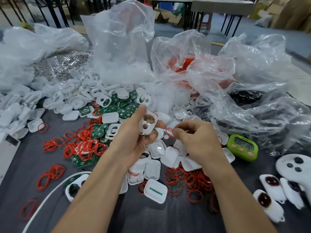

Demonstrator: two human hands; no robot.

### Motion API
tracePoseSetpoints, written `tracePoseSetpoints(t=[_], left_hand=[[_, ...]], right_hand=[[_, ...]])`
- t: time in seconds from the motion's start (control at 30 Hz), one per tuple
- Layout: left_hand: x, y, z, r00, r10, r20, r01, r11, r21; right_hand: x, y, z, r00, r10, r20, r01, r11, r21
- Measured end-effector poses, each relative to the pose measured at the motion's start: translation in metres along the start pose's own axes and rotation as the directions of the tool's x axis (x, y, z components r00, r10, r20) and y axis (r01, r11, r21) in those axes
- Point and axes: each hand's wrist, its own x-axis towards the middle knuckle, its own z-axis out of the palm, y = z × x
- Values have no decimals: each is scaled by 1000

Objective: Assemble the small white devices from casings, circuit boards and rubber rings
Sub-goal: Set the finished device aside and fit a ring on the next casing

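My left hand holds a white casing with two round holes, thumb on top and fingers curled beneath it, above the middle of the table. Just to its right, my right hand pinches a small red rubber ring between thumb and fingertips, close to the casing's right edge. Below both hands lie several white casings. Green circuit boards are heaped behind, and loose red rings are scattered over the dark table.
Large clear plastic bags of parts rise at the back and right. A green digital timer sits right of my right hand. Finished white devices lie at the lower right. A white cable crosses the lower left.
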Motion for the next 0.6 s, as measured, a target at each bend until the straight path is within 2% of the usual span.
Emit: tracePoseSetpoints(t=[0.07, 0.2, 0.3, 0.4, 0.5, 0.6], left_hand=[[0, -1, 3, 998, 63, -29, -60, 994, 91], [-6, -5, 5, 984, 176, -9, -167, 946, 279], [-7, -9, 11, 964, 263, -40, -231, 901, 366], [-5, -15, 18, 938, 345, -36, -310, 882, 355], [-5, -16, 19, 916, 401, -9, -371, 857, 358], [-5, -17, 17, 900, 436, -20, -388, 821, 419]], right_hand=[[1, -2, 0, 1000, 16, 4, -16, 996, 82], [1, -2, 2, 993, 85, -83, -70, 983, 171], [1, -6, 1, 991, 128, 34, -132, 945, 300], [-4, -13, 5, 966, 144, 213, -232, 846, 480], [-6, -18, 11, 914, 155, 375, -376, 671, 640], [-4, -17, 13, 876, 197, 439, -472, 532, 703]])
